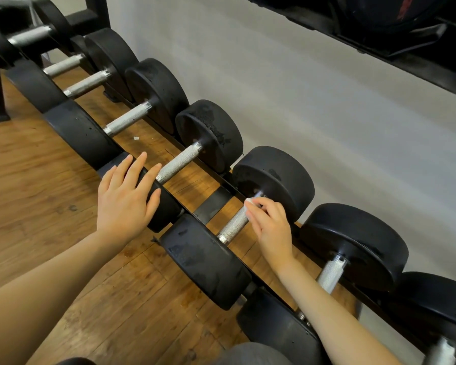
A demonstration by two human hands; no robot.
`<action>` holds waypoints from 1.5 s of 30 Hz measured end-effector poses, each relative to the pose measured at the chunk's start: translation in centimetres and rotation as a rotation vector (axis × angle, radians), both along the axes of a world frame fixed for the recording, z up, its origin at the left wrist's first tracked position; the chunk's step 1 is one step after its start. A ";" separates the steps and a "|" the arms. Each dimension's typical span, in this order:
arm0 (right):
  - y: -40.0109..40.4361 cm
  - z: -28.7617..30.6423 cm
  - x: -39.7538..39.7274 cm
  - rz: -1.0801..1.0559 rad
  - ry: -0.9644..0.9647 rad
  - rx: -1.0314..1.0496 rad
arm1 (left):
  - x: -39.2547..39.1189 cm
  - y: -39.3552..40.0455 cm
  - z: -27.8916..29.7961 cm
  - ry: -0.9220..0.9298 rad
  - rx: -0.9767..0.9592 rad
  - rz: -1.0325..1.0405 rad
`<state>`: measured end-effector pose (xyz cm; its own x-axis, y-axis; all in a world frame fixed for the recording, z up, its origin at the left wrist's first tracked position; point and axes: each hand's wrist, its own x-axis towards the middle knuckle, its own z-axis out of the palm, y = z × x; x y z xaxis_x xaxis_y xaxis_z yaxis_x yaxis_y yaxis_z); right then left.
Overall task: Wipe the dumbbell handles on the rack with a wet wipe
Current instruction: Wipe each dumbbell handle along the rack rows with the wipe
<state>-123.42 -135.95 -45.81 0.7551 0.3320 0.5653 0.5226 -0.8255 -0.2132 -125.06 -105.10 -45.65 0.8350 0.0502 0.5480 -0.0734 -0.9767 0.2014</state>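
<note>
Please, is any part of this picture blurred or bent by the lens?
Head view: the dumbbell handle at the bottom right corner is smeared; the hands, left and right, are sharp; the wide lens curves the rack of dumbbells.

Wood plank floor (pixel 50 196) under everything, kinda scuffed, with a tiny white scrap (pixel 136 138) lying on it and a couple dark marks. Plain grey-white wall (pixel 327 101) runs behind, and up in the top right there's a black shelf (pixel 406 56) holding some dark round thing with red on it, can't tell what it is
</note>
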 end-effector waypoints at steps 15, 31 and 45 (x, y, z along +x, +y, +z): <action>0.9 0.5 -0.4 0.113 0.011 -0.158 | 0.0 0.0 -0.1 -0.012 -0.003 -0.001; 1.0 0.8 -0.4 0.173 0.032 -0.200 | 0.0 0.0 -0.1 0.003 -0.004 -0.009; 2.0 0.4 -1.7 0.278 0.053 -0.237 | 0.0 0.1 -0.2 0.016 -0.001 -0.003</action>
